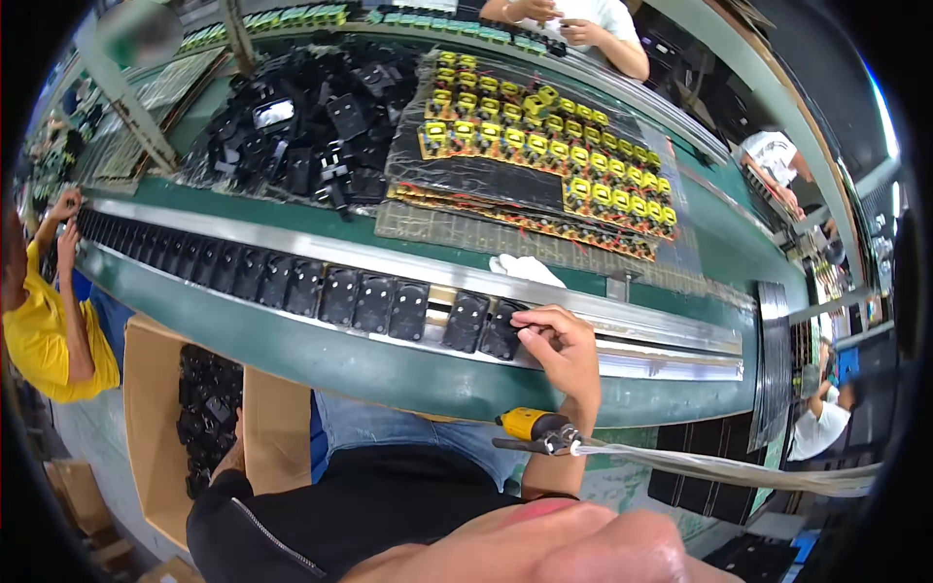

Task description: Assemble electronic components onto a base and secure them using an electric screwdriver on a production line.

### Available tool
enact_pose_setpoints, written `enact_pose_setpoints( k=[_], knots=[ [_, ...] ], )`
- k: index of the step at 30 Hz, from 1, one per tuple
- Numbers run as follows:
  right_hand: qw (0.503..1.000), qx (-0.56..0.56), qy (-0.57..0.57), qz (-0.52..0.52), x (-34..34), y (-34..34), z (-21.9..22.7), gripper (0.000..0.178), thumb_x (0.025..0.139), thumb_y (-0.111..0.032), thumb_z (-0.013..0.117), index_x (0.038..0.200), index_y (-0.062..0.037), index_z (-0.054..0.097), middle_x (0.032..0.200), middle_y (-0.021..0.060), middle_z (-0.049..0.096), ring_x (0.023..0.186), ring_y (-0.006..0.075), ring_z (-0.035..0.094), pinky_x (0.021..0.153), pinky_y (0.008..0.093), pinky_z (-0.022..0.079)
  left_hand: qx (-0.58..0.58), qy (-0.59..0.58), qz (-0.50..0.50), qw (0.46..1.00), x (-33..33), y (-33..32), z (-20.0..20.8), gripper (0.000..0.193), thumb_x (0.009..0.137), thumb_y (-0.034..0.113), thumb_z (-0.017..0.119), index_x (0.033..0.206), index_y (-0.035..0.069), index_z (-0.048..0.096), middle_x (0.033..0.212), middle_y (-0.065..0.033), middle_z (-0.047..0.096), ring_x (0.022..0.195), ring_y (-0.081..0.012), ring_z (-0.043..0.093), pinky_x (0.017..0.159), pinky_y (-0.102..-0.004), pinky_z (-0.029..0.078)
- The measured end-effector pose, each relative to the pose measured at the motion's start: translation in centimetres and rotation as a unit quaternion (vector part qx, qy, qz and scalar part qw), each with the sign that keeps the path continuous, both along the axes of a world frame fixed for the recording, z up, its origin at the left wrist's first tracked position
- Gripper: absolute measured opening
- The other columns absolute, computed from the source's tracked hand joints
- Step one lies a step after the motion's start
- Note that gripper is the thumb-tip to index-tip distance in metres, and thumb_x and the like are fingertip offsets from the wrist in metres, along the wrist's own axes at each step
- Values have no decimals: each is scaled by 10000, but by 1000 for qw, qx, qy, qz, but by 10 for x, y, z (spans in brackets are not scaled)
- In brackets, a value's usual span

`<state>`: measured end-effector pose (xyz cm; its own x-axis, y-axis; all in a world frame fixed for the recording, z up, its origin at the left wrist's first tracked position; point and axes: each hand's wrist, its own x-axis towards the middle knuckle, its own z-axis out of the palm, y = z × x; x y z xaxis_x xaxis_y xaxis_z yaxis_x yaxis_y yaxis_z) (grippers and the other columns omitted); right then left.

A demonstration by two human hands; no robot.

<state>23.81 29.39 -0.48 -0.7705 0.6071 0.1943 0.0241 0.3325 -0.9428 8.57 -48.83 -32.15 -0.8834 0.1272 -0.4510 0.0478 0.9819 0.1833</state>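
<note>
My right hand (pixel 566 352) has its thumb and fingers closed on the edge of a black plastic case (pixel 500 335), the rightmost in a long row. Just left of it another black case (pixel 466 322) sits on the metal rail (pixel 671 360). A gap separates that pair from the rest of the row (pixel 373 303), which runs off to the far left. Down at my left side, my left hand (pixel 234 455) reaches into an open cardboard box (pixel 278 428) holding many black plastic parts (pixel 208 403). The fingers of that hand are hidden among the parts and the box wall.
A yellow air screwdriver (pixel 525 424) hangs over my right wrist. Beyond the rail lie a heap of black parts (pixel 321 126), boards with yellow transformers (pixel 544 146) and a white glove (pixel 526 269). A co-worker in yellow (pixel 63 340) works at the rail's left end.
</note>
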Motion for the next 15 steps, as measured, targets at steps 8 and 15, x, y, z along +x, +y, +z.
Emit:
enact_pose_setpoints(
  k=[8,15],
  knots=[
    [1000,-6,-12,-13,2,-3,0,201,822,55,678,1008,5,734,964,53,709,588,55,470,545,169,365,74,26,-17,997,-92,93,-3,426,944,388,570,1309,168,566,1177,-162,615,996,-337,610,844,-419,507],
    [1000,24,7,-4,2,-4,2,178,827,43,689,995,6,736,942,53,705,587,62,477,539,176,365,128,36,-5,991,-127,215,34,373,951,333,584,1238,108,662,1089,-141,697,926,-278,655,799,-374,524]
  ],
)
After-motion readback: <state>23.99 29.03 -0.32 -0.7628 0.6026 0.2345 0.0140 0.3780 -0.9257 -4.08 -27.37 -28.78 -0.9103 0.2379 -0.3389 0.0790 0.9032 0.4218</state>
